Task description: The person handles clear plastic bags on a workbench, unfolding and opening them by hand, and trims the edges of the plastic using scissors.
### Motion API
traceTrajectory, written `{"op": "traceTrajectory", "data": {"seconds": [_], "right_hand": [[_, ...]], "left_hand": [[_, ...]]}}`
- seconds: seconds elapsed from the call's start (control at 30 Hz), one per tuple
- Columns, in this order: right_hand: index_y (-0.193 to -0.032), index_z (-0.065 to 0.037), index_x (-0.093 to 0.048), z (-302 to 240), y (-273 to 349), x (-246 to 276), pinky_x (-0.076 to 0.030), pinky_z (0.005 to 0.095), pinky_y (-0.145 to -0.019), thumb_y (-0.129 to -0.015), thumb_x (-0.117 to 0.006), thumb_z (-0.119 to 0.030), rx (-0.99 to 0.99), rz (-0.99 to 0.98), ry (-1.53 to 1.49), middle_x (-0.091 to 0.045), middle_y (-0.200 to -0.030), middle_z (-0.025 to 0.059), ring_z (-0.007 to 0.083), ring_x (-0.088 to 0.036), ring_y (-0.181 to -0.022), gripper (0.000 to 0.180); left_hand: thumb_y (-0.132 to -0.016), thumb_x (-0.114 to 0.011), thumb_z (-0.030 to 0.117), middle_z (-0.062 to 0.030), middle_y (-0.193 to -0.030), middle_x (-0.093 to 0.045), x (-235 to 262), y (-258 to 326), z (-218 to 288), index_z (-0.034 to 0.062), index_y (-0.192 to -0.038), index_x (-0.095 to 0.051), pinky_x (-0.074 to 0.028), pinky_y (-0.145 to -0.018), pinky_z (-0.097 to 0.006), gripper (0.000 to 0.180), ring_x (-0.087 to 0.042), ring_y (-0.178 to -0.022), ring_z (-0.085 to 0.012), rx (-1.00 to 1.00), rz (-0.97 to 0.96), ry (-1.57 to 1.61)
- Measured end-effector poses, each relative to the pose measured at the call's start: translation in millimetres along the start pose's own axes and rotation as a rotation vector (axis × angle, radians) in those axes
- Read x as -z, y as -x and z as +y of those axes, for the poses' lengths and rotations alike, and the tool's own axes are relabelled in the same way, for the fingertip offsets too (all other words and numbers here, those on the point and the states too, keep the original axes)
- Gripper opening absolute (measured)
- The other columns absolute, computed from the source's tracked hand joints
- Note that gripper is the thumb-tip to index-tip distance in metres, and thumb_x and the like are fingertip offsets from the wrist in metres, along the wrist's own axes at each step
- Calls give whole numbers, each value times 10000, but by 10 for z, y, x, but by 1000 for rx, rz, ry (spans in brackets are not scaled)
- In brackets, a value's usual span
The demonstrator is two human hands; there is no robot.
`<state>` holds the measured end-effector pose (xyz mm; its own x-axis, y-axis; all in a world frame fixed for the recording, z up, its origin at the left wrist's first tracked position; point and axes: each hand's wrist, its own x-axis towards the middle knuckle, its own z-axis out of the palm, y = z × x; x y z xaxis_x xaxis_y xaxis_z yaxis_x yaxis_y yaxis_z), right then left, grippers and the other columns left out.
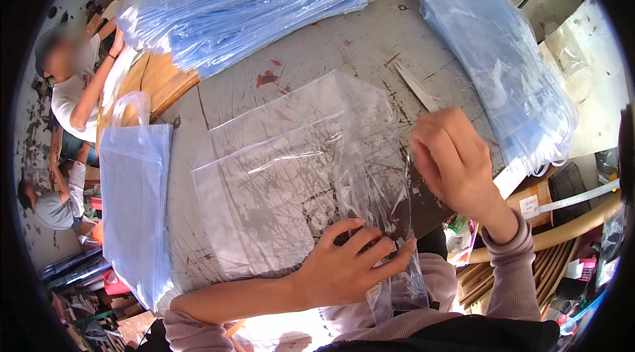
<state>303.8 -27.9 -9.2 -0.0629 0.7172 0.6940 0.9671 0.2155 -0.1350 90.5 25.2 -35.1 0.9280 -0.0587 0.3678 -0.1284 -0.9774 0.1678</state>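
A clear plastic bag (264, 187) lies flat on the scratched grey tabletop in front of me, its right side creased and folded. Part of it hangs over the near table edge by my body. My left hand (354, 259) rests on the bag's near right part, fingers spread and slightly bent. Beside the bag's right edge, my right hand (456, 160) is raised with its fingers curled together. Whatever those fingers hold, if anything, is hidden. A thin pale strip (417, 87) lies on the table just beyond the right hand.
Large stacks of bluish clear plastic sheets (264, 15) cover the far side. Bags with handles (496, 74) are piled at right, and another stack of bags (135, 200) stands at left. Two people are at far left. Brown rods (549, 273) and a carton (532, 203) lie lower right.
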Motion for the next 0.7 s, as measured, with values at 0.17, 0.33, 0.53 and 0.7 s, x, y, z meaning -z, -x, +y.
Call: {"op": "traceTrajectory", "data": {"seconds": [0.17, 0.33, 0.53, 0.7], "right_hand": [[-813, -15, -492, 344, -403, -86, -473, 406, -627, -707, -589, 18, -142, 86, 212, -553, -839, 164, 360, -570, -759, 148], [-886, -7, -519, 793, -663, 82, -468, 403, -643, -830, -564, -56, -282, 243, 347, -573, -797, 177, 349, -583, -698, 87], [-857, 5, -497, 362, -383, 408, -413, 263, -653, -910, -538, -114, -466, 234, 286, -490, -696, 97, 148, -509, -671, 137], [-778, 25, -529, -60, 196, 992, -407, 272, -636, -800, -646, -32, -655, 27, 88, -489, -698, 79, 173, -489, -664, 132]], "left_hand": [[-559, -666, 313, 57, -834, -488, 3, 24, -6, 262, -1177, -616, -309, -886, -381, 622, -513, -847, -103, -25, 10, -30], [-677, -606, 195, 61, -809, -502, 24, -1, 53, 271, -1173, -612, -331, -826, -330, 502, -528, -814, -85, -62, -23, 24], [-694, -578, 149, 61, -800, -511, 32, 33, 51, 269, -1167, -614, -340, -809, -317, 489, -534, -803, -81, -17, -18, 41], [-720, -562, 159, 21, -834, -510, 17, 33, 50, 206, -1165, -590, -366, -825, -320, 448, -528, -815, -114, -49, 7, 53]]}}
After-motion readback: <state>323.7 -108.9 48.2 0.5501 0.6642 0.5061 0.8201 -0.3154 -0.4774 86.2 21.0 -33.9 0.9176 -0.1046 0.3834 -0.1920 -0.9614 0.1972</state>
